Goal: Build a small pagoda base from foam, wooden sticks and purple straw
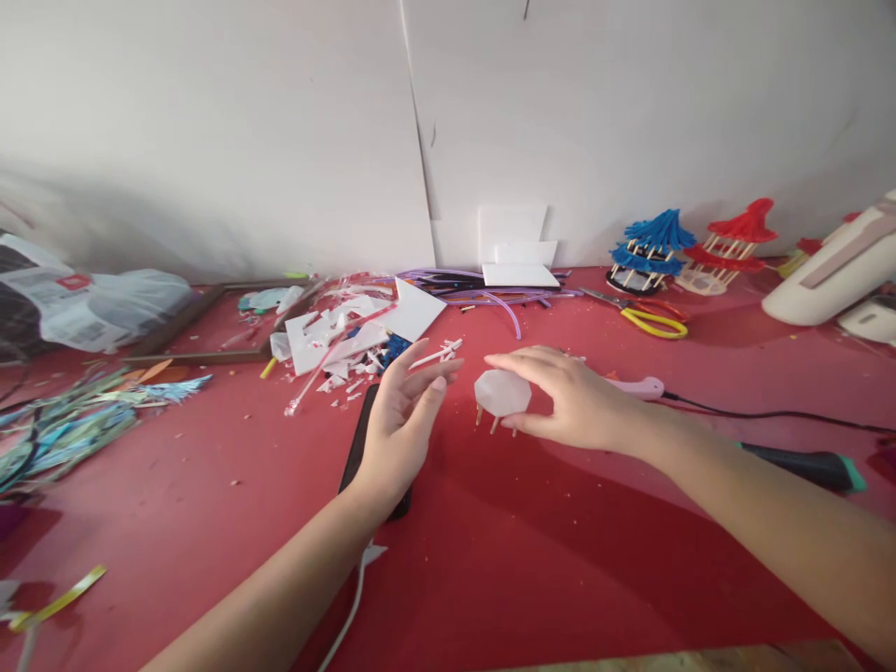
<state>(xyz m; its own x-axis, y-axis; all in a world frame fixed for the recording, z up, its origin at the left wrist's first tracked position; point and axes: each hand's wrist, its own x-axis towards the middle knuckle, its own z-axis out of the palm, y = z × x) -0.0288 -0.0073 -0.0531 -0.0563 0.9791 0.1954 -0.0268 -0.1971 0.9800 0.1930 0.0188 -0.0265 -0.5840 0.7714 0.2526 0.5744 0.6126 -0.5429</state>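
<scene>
My right hand [542,387] grips the edge of a small white octagonal piece with thin stick legs [501,393] between thumb and fingers. The legs point down toward the red tabletop; I cannot tell whether they touch it. My left hand [402,415] is to the left of the piece, apart from it, with fingers stretched out and nothing in them. Below the left hand lies a black phone [357,443], partly covered by the hand and wrist. Short white sticks [438,355] lie just beyond the left fingertips.
White scraps [343,327] are heaped behind the left hand, near purple pipe cleaners [508,313]. Blue [651,250] and red [732,245] model pavilions stand back right, beside yellow-handled pliers [654,322]. A pink corded tool [640,387] and a green-black handle [805,465] lie by the right arm.
</scene>
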